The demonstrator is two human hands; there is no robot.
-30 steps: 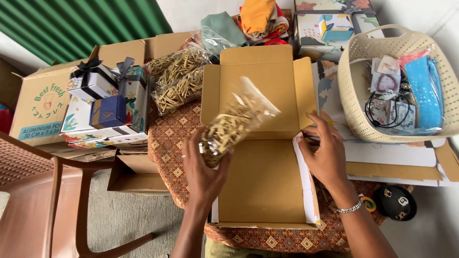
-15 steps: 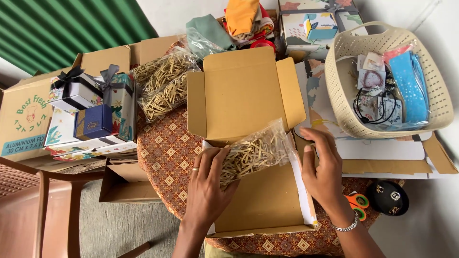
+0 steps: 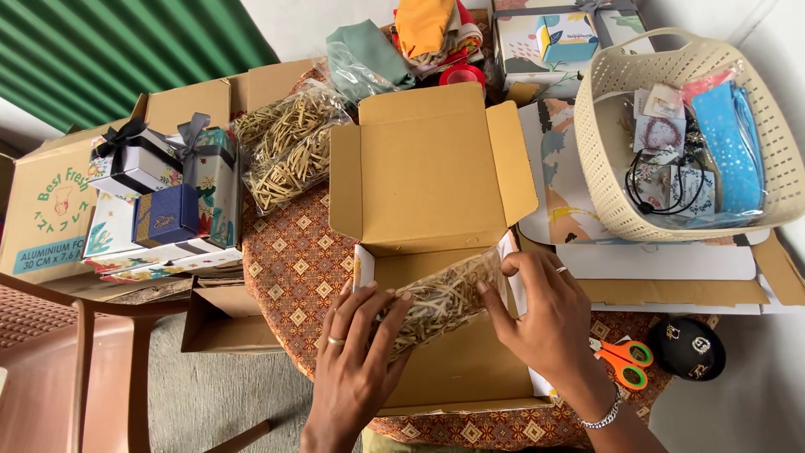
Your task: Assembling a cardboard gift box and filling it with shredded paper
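A clear bag of tan shredded paper (image 3: 443, 298) lies inside an open brown cardboard box (image 3: 428, 168) on the patterned table. My left hand (image 3: 356, 361), with a ring on one finger, presses on the bag's left end. Fingers of my right hand (image 3: 541, 315), which wears a ring and a bracelet, hold the bag's right end. The box lid stands open toward the far side.
More bags of shredded paper (image 3: 289, 147) lie at the far left by gift boxes (image 3: 163, 189). A cream basket (image 3: 604, 168) of small items sits at the right. Orange scissors (image 3: 620, 361) and a black cap (image 3: 692, 348) lie at the near right. A brown chair (image 3: 50, 369) stands left.
The bag of shredded paper came down from above the box into it, turning flatter. Both hands followed and now rest on its ends.
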